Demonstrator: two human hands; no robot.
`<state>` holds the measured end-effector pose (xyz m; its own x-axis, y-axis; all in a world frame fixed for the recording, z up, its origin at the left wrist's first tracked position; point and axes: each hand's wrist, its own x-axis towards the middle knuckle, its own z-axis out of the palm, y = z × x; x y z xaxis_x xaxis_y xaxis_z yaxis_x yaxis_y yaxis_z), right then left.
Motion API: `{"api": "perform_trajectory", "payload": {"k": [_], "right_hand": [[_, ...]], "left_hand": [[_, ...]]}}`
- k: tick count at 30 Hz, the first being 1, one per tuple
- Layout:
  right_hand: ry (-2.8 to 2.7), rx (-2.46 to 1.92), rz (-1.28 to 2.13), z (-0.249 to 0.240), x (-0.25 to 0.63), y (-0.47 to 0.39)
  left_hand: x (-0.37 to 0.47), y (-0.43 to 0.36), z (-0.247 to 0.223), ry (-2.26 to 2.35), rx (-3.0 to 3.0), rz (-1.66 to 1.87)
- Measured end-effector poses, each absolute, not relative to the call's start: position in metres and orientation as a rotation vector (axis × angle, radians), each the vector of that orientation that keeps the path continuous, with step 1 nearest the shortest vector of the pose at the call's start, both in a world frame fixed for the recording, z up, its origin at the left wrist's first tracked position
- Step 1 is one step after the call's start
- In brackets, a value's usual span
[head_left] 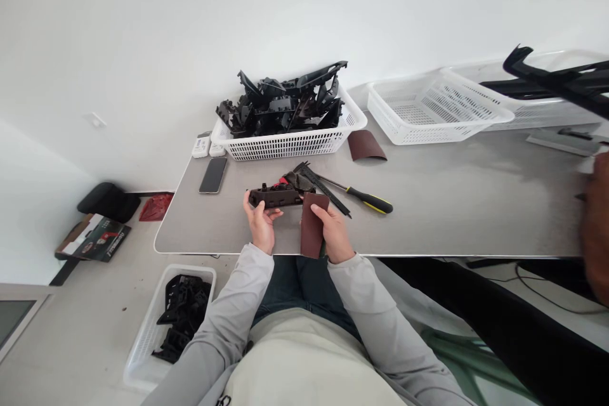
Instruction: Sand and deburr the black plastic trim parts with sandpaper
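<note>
Above the table's front edge, my left hand (261, 223) grips one end of a black plastic part (276, 196), thumb on its near side. My right hand (335, 233) is closed on a folded brown sheet of sandpaper (313, 228), thumb on top. The sheet's upper edge is at the right end of the black part; whether they touch is unclear. Just behind lie a black caliper (326, 189) and a screwdriver (370, 200) with a black and yellow handle. Something red and black beside them is partly hidden by the part.
A white basket (285, 147) piled with black parts stands at the back. Near it are a phone (213, 176), a curved brown sheet (366, 145) and another white basket (413, 133). A floor basket (136, 346) holds black parts. Another person's arm (598, 228) is at the right.
</note>
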<state>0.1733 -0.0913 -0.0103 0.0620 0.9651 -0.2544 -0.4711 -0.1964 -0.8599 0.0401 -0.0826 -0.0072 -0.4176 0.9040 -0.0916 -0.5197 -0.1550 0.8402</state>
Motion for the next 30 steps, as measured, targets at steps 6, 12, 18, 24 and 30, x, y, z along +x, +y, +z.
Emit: {"api": "perform_trajectory", "payload": {"k": [6, 12, 18, 24, 30], "right_hand": [[-0.833, -1.091, 1.344, -0.018, 0.165, -0.094], [-1.155, -1.159, 1.166, -0.012, 0.176, -0.097], [-1.377, -1.280, 0.836, -0.003, 0.190, -0.099], [-1.602, -1.226, 0.724, 0.005, 0.179, -0.105], [-1.612, -1.219, 0.718, 0.007, 0.180, -0.104]], "left_hand": [[0.063, -0.088, -0.010, 0.967, 0.315, 1.703], [0.069, -0.088, -0.010, 0.900, 0.373, 1.487], [0.064, -0.086, -0.012, 0.922, 0.457, 1.557], [0.067, -0.089, -0.013, 0.908, 0.520, 1.608], [0.066, -0.089, -0.011, 0.914, 0.538, 1.614]]}}
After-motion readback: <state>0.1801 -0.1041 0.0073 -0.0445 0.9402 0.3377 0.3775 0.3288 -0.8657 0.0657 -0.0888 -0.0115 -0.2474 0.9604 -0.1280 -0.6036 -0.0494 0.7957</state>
